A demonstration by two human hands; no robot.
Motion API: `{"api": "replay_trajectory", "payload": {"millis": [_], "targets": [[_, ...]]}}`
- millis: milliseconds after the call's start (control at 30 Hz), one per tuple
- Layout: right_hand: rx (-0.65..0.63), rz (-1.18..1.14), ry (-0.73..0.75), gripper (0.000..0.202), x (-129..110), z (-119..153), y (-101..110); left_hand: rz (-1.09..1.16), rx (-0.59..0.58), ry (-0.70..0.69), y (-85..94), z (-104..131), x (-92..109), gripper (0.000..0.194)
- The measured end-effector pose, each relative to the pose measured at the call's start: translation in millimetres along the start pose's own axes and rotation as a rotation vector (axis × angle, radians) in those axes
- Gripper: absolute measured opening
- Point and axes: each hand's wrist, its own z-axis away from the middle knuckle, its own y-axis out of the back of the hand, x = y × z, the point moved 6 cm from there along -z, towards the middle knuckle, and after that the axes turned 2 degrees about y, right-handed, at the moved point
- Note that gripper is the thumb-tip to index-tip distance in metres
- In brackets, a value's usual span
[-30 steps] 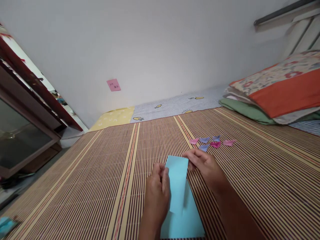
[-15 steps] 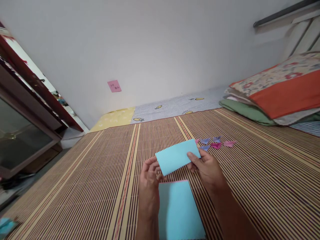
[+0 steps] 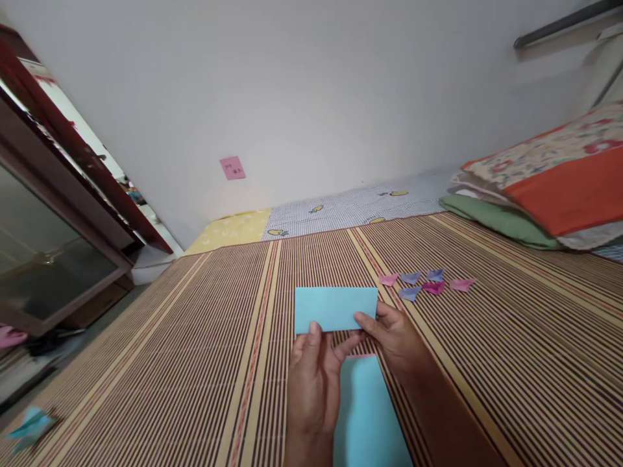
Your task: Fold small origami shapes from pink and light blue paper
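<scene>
A light-blue sheet of paper (image 3: 335, 306), folded into a wide rectangle, is held level above the mat. My left hand (image 3: 314, 383) grips its lower left part, thumb in front and the other fingers mostly behind. At the lower right, my right hand (image 3: 396, 340) pinches it with the thumb on the front face. Beneath my hands lies a stack of blue paper (image 3: 367, 415), a pink edge showing at its top; my left hand hides part of it. Small folded paper pieces in pink (image 3: 388, 279), purple-blue (image 3: 409, 294) and magenta (image 3: 433, 287) sit beyond my right hand.
The striped mat (image 3: 204, 363) spreads under everything. A teal folded paper piece (image 3: 33, 425) lies near the left edge. Folded bedding (image 3: 559, 194) is piled at the right. A pink note (image 3: 232, 168) is on the wall, and a cabinet (image 3: 43, 259) stands at left.
My left hand has moved in and now grips the blue paper with its thumb on the front. The paper has turned from tilted to level and come slightly lower. The view has shifted a little left.
</scene>
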Motion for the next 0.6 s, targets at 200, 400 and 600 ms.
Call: {"api": "replay_trajectory", "payload": {"millis": [200,400,600], "targets": [[-0.039,0.053,-0.031,0.032,2.0,-2.5,5.0,0.171,0.127,0.033,4.5,-1.6,-4.0,0.026],[-0.115,0.092,-0.072,0.035,1.3,0.7,4.7,0.189,0.211,0.077,4.7,-1.0,-2.9,0.032],[-0.205,0.171,-0.051,0.036,-8.8,4.2,2.4,0.166,0.272,0.077,6.6,-2.1,-1.3,0.026]]}}
